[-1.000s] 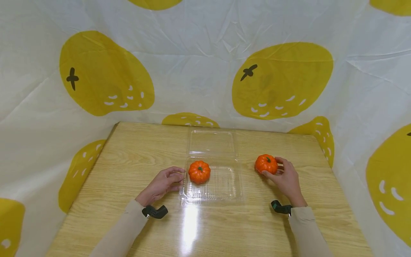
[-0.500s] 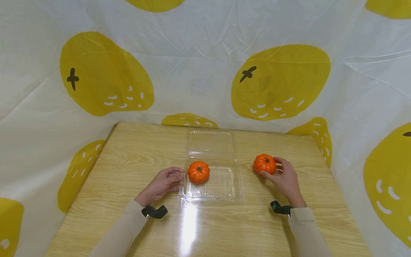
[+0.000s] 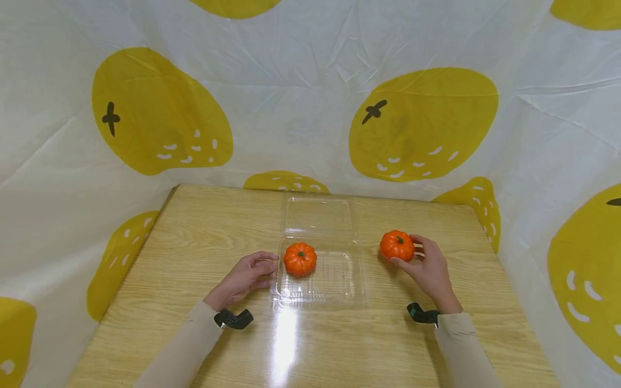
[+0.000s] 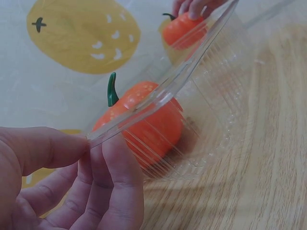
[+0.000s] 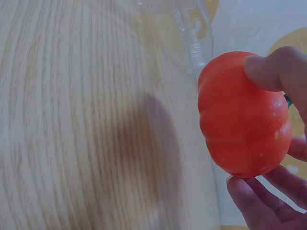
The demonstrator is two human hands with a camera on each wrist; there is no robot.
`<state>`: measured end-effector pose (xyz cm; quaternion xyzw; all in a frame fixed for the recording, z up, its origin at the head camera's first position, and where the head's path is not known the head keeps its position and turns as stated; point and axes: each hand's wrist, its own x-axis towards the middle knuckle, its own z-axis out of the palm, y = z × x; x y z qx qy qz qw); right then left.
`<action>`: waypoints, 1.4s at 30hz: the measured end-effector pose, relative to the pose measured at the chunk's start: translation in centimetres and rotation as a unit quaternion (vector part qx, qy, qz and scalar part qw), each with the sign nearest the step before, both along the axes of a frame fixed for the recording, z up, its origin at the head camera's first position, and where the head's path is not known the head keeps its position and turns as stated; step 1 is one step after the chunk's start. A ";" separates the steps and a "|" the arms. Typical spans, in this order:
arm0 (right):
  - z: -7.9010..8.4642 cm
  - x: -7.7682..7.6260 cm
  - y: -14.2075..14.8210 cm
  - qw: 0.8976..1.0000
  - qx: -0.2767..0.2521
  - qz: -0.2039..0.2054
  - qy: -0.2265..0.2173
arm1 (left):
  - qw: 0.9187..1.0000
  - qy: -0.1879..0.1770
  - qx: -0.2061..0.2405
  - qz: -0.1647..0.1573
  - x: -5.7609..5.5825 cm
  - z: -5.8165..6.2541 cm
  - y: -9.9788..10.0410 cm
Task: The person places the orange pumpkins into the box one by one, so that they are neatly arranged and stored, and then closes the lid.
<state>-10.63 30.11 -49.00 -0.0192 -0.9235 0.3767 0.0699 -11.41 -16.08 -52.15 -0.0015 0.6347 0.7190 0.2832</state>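
A clear plastic clamshell container (image 3: 335,299) lies with its lid (image 3: 317,214) folded back toward the far edge of the table. Inside its left part sits a small orange pumpkin (image 3: 300,260) with a green stem. My left hand (image 3: 247,277) pinches the container's left rim between thumb and fingers, as the left wrist view shows close up. To the right of the container, my right hand (image 3: 430,269) grips a second orange pumpkin (image 3: 397,246) between thumb and fingertips. In the right wrist view this pumpkin (image 5: 242,115) hangs above the wood, its shadow falling on the table.
The wooden table (image 3: 218,226) extends around the container on all sides. A white curtain (image 3: 301,108) printed with large yellow fruit hangs behind it and along both sides. A dark wrist strap (image 3: 234,319) shows at each cuff.
My right hand has shifted slightly left with the pumpkin and raised it a little. The left hand, the container and the pumpkin inside have stayed in place.
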 end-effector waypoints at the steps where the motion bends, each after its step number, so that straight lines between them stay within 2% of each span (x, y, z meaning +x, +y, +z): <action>1: 0.1 0.0 -0.1 1.000 0.000 0.001 0.003 | 1.000 0.000 0.000 0.001 0.0 0.0 0.0; 20: 1.9 0.1 -2.2 0.999 -0.016 0.027 0.023 | 1.000 0.001 0.002 0.005 0.1 0.0 0.1; 42: 2.6 0.1 -3.8 0.998 -0.004 0.054 0.043 | 1.000 -0.007 0.002 0.010 0.0 -0.1 0.3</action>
